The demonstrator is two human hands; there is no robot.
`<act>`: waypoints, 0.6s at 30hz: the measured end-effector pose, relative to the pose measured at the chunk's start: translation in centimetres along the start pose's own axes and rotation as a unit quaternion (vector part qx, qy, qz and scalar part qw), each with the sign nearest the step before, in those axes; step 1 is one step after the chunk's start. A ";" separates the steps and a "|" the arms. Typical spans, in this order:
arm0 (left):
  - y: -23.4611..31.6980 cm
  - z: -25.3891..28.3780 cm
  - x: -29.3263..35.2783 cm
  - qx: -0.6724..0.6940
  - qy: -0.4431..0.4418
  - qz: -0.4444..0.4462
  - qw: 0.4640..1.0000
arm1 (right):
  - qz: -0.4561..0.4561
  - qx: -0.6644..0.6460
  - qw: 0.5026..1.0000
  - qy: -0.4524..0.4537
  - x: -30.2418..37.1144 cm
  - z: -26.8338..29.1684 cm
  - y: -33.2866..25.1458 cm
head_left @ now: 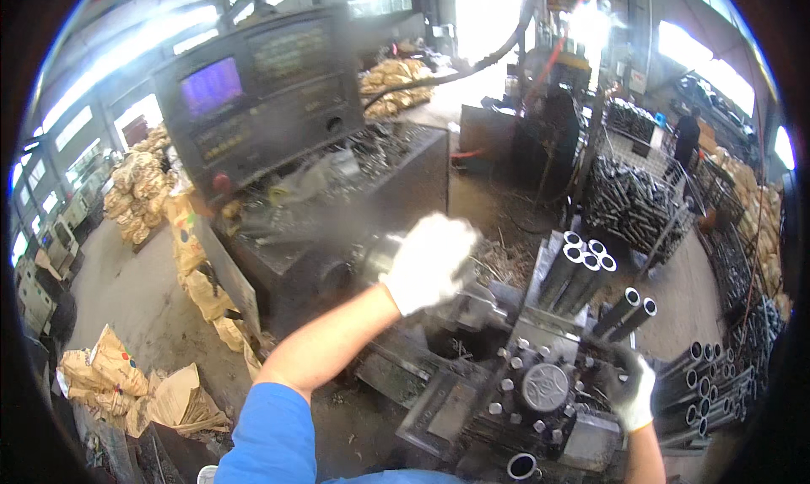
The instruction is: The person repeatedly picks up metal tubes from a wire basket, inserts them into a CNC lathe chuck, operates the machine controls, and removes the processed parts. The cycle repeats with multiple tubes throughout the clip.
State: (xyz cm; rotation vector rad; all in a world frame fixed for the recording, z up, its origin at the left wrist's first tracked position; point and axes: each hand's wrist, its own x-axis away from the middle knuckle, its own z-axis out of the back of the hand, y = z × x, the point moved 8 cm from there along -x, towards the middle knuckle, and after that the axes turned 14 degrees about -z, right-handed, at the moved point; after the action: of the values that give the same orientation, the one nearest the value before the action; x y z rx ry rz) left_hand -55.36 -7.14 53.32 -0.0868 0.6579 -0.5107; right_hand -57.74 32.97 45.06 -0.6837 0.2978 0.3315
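My left hand (pixel 429 260), in a white glove, reaches forward over the lathe and curls around a shiny metal cylinder (pixel 377 254) at the spindle, where thin smoke drifts. My right hand (pixel 631 389), in a dark-palmed glove with a white cuff, sits low at the right against the round bolted tool turret (pixel 544 387). Its fingers bend over something dark that I cannot make out. Several steel tubes (pixel 580 269) stand on a rack just behind the turret, between my two hands.
A dark control panel with a purple screen (pixel 253 96) stands at the back left. More tubes (pixel 704 374) are stacked at the right and a wire cage of parts (pixel 633 201) beyond. Paper sacks (pixel 135 383) lie on the floor. A person (pixel 685 138) stands far right.
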 end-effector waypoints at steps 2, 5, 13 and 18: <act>-8.7 5.3 1.5 -0.083 0.089 0.056 0.991 | 0.075 -0.038 0.996 -0.023 0.4 -3.2 -6.9; -19.9 11.6 1.5 -0.227 0.028 0.200 0.953 | 0.145 -0.019 0.989 0.003 1.3 -6.7 -8.8; -33.5 20.1 3.7 -0.368 -0.064 0.280 0.884 | 0.124 -0.006 0.992 0.026 1.4 -7.4 -9.3; -35.2 19.8 4.1 -0.369 -0.081 0.291 0.879 | 0.109 0.001 0.994 0.024 1.5 -7.5 -9.3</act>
State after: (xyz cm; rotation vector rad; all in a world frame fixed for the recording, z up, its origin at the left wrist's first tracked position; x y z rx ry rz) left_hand -55.64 -41.53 74.96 -0.6276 0.6466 0.3522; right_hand -53.92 21.59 44.25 -0.6599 0.4193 0.5231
